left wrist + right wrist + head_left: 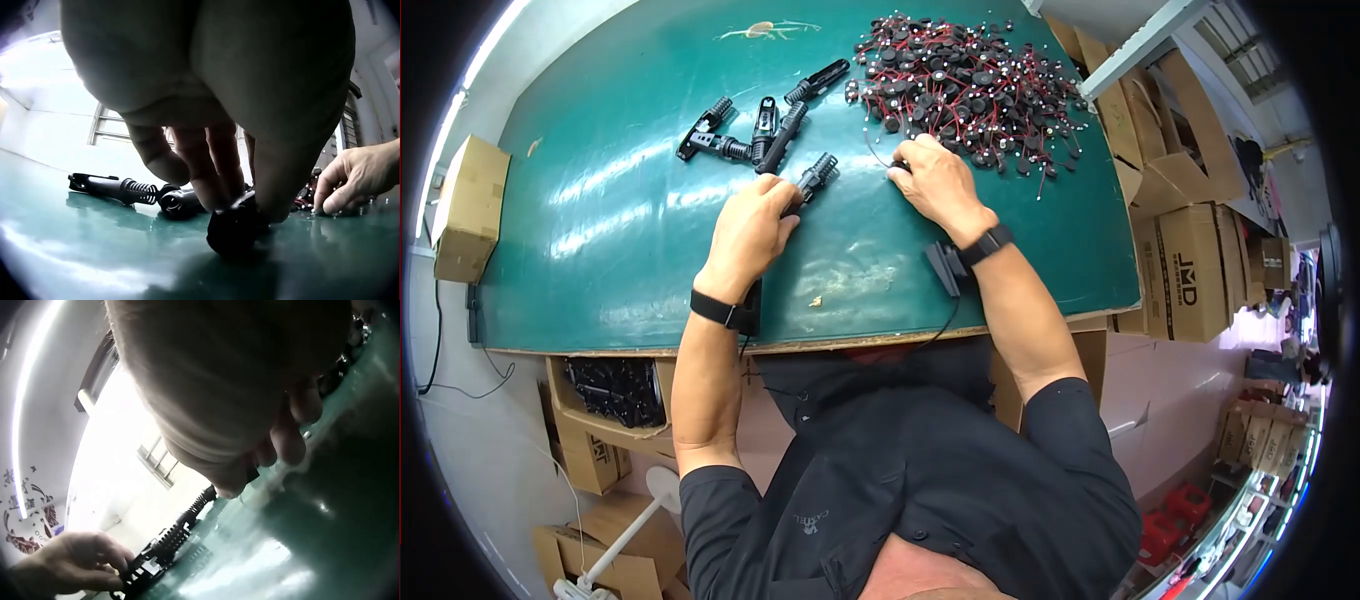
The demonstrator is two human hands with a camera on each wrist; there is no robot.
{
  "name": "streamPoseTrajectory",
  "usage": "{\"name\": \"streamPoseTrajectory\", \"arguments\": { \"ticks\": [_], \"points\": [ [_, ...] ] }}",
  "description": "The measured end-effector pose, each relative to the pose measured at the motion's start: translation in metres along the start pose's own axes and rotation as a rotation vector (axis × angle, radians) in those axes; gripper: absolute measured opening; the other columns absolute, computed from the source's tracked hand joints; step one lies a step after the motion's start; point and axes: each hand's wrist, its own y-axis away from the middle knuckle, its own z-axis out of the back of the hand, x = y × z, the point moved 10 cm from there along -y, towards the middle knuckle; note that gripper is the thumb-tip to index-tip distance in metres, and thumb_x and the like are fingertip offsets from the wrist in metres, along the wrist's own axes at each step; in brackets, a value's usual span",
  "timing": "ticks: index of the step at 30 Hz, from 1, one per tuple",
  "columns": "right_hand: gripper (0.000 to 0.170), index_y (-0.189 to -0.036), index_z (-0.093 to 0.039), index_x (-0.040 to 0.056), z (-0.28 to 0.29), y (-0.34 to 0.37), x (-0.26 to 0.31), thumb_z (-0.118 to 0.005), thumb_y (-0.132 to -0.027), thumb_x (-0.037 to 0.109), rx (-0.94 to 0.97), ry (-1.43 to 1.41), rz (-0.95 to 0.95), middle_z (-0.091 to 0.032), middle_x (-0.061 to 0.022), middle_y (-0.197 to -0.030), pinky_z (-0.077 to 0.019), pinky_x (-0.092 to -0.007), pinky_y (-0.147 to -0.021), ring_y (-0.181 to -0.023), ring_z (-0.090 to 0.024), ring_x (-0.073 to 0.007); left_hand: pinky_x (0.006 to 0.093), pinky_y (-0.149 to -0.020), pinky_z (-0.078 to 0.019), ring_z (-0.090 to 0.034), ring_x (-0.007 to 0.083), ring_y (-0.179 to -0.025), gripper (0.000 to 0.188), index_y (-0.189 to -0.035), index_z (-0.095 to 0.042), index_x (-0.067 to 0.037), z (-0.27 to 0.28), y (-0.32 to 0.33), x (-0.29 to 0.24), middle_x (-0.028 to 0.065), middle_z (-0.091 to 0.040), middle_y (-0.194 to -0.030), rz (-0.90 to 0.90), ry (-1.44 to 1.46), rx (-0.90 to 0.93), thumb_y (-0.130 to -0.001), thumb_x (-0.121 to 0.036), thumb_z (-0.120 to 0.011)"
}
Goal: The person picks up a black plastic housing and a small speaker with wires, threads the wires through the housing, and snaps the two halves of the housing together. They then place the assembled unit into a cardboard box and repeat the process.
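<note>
In the head view, my left hand (750,228) grips a black plastic housing with a ribbed, spring-like end (820,174), which points away to the right. The left wrist view shows the rounded butt of this housing (231,234) low over the table, under thumb and fingers. At the near edge of a pile of small round black parts with red wires (970,90), my right hand (942,188) pinches a small black piece (900,165). A thin wire curves up from those fingertips. The right fingers hide most of that piece; its dark edge (252,474) shows in the right wrist view.
Several similar black housings (765,125) lie just beyond my left hand on the green table (630,250). A carton (472,210) stands at the left edge, and more cartons (1190,270) are stacked to the right. An open box of black parts (662,385) sits below the front edge.
</note>
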Motion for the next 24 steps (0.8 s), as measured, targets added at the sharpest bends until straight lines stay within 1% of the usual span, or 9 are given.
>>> {"name": "streamPoseTrajectory", "arguments": {
  "ticks": [2,5,8,9,12,13,16,20,24],
  "points": [
    [0.023,-0.106,-0.073,0.0077,0.013,0.020,0.002,-0.080,-0.093,0.025,0.022,-0.045,0.024,-0.071,-0.0118,-0.097,-0.0581,-0.0448,-0.079,-0.092,-0.070,-0.0374,0.0464,-0.089,-0.0555,-0.069,0.0397,-0.104,0.026,-0.108,-0.072,-0.006,0.000,0.012,-0.003,0.0137,-0.070,-0.107,0.018,0.038,0.003,-0.084,0.001,-0.079],
    [0.021,-0.107,-0.073,0.0075,0.036,0.053,0.013,-0.079,-0.094,0.022,0.001,-0.156,0.109,-0.069,-0.0122,-0.093,-0.0570,-0.0423,-0.074,-0.082,-0.070,-0.0331,0.0436,-0.087,-0.0552,-0.069,0.0384,-0.099,0.023,-0.105,-0.070,-0.004,-0.001,0.026,-0.005,0.0147,-0.069,-0.102,0.096,0.076,0.034,-0.085,0.001,-0.078],
    [0.016,-0.108,-0.072,0.0069,0.033,0.079,0.009,-0.076,-0.094,0.013,0.164,-0.390,-0.031,-0.063,-0.0083,-0.086,-0.0549,-0.0374,-0.067,-0.072,-0.068,-0.0218,0.0451,-0.086,-0.0554,-0.069,0.0385,-0.101,0.020,-0.104,-0.069,-0.004,-0.003,0.032,-0.002,0.0151,-0.070,-0.105,0.111,0.115,0.050,-0.086,-0.001,-0.077],
    [0.016,-0.108,-0.072,0.0069,0.033,0.084,0.010,-0.076,-0.094,0.013,0.167,-0.398,-0.034,-0.063,-0.0083,-0.086,-0.0549,-0.0374,-0.067,-0.072,-0.068,-0.0218,0.0458,-0.086,-0.0555,-0.069,0.0386,-0.102,0.018,-0.104,-0.069,-0.005,-0.004,0.034,-0.002,0.0153,-0.070,-0.106,0.117,0.134,0.057,-0.087,-0.002,-0.076],
    [0.018,-0.111,-0.072,0.0064,0.036,0.094,0.004,-0.072,-0.093,0.004,0.113,-0.503,-0.093,-0.061,-0.0036,-0.091,-0.0552,-0.0303,-0.066,-0.072,-0.069,-0.0110,0.0455,-0.087,-0.0554,-0.069,0.0390,-0.102,0.019,-0.107,-0.068,-0.004,-0.004,0.035,0.000,0.0156,-0.071,-0.107,0.108,0.121,0.008,-0.089,-0.002,-0.075],
    [0.018,-0.111,-0.072,0.0064,0.035,0.096,0.004,-0.072,-0.093,0.004,0.112,-0.509,-0.095,-0.061,-0.0036,-0.091,-0.0552,-0.0303,-0.066,-0.072,-0.069,-0.0110,0.0454,-0.088,-0.0553,-0.069,0.0392,-0.102,0.020,-0.108,-0.068,-0.004,-0.003,0.036,-0.001,0.0157,-0.071,-0.107,0.101,0.117,-0.021,-0.090,-0.002,-0.074],
    [0.018,-0.111,-0.071,0.0038,0.017,0.098,-0.011,-0.071,-0.094,-0.001,0.163,-0.747,-0.295,-0.063,-0.0025,-0.102,-0.0578,-0.0270,-0.070,-0.080,-0.072,-0.0098,0.0451,-0.089,-0.0554,-0.069,0.0393,-0.104,0.023,-0.113,-0.068,-0.004,-0.005,0.037,-0.004,0.0162,-0.071,-0.108,0.131,0.109,-0.023,-0.091,-0.004,-0.075],
    [0.019,-0.113,-0.070,0.0017,0.005,0.101,-0.016,-0.072,-0.095,-0.003,0.130,-0.975,-0.359,-0.064,-0.0043,-0.110,-0.0600,-0.0255,-0.072,-0.083,-0.074,-0.0115,0.0444,-0.091,-0.0556,-0.069,0.0391,-0.106,0.029,-0.118,-0.068,-0.004,-0.009,0.039,-0.006,0.0166,-0.072,-0.111,0.140,0.113,-0.045,-0.090,-0.007,-0.079],
    [0.020,-0.114,-0.070,0.0006,0.009,0.099,-0.015,-0.074,-0.096,-0.003,0.077,-0.855,-0.240,-0.065,-0.0040,-0.108,-0.0605,-0.0255,-0.072,-0.083,-0.074,-0.0112,0.0439,-0.093,-0.0559,-0.070,0.0385,-0.108,0.035,-0.120,-0.068,-0.004,-0.014,0.039,-0.007,0.0167,-0.073,-0.113,0.137,0.071,-0.031,-0.088,-0.010,-0.083]
  ]
}}
